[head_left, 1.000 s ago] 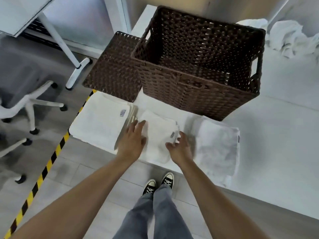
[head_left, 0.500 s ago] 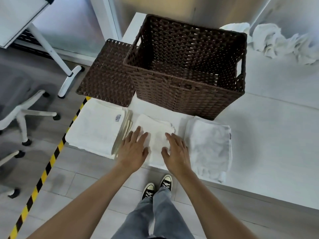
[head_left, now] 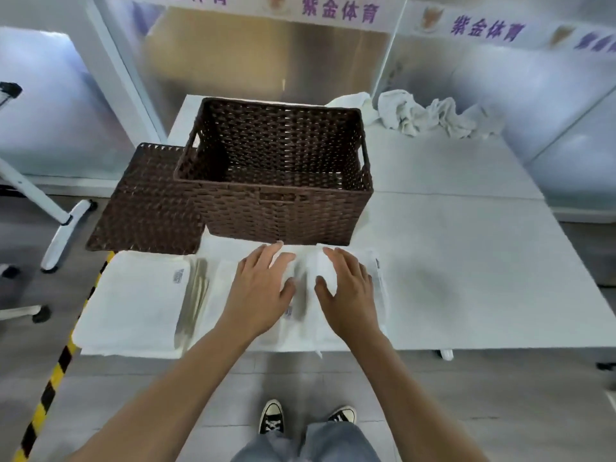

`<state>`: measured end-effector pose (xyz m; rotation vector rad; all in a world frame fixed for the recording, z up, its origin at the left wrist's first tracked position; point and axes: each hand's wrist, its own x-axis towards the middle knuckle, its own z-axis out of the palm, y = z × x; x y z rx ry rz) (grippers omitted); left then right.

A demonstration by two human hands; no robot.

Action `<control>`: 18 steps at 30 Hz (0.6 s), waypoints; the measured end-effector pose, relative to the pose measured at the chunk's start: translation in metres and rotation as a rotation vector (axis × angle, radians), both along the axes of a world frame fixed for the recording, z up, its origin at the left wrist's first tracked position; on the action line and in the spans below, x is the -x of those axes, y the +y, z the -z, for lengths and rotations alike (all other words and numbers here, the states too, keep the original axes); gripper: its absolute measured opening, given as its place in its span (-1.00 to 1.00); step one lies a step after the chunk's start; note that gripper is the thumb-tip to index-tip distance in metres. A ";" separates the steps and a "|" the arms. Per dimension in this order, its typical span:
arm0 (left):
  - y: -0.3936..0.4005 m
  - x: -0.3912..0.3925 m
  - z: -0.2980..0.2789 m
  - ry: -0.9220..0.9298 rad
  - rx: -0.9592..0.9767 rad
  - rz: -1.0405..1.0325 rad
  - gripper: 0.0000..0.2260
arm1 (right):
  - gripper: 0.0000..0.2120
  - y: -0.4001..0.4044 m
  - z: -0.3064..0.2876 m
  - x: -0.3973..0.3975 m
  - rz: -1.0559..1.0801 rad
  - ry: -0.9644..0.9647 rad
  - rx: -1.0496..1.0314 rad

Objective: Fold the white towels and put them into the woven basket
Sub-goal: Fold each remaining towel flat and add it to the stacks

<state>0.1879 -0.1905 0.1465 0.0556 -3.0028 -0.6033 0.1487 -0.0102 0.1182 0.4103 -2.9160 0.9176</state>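
A dark brown woven basket stands open on the white table, with nothing visible inside it. Just in front of it lies a folded white towel at the table's near edge. My left hand lies flat on the towel's left half, fingers spread. My right hand lies flat on its right half, over another folded towel beneath. A stack of folded white towels sits to the left. Crumpled white towels lie at the table's far right.
The basket's woven lid lies flat to the left of the basket, overhanging the table edge. Black-and-yellow floor tape runs along the left. Chair legs and a white stand foot are on the floor at the left.
Both hands have slid forward and rightward, flat over the middle towel toward the basket. The camera has tilted up, bringing the back wall into view.
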 end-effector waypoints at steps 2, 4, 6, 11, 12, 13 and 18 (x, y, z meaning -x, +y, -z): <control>0.018 0.011 -0.011 0.009 -0.007 0.036 -0.65 | -0.48 0.019 -0.011 0.003 0.046 0.030 0.019; 0.038 0.020 -0.019 0.016 -0.012 0.074 -0.64 | -0.48 0.040 -0.020 0.006 0.087 0.054 0.031; 0.060 0.030 -0.028 0.045 -0.009 0.113 -0.65 | -0.48 0.064 -0.026 0.009 0.128 0.064 0.041; 0.128 0.053 -0.044 0.067 -0.012 0.158 -0.67 | -0.49 0.134 -0.036 0.018 0.206 0.051 0.048; 0.143 0.057 -0.046 0.077 -0.004 0.169 -0.68 | -0.49 0.151 -0.038 0.020 0.216 0.049 0.047; 0.158 0.060 -0.047 0.087 0.001 0.178 -0.68 | -0.50 0.167 -0.040 0.022 0.224 0.050 0.043; 0.235 0.075 -0.048 0.099 0.011 0.207 -0.70 | -0.49 0.251 -0.045 0.037 0.244 0.069 0.020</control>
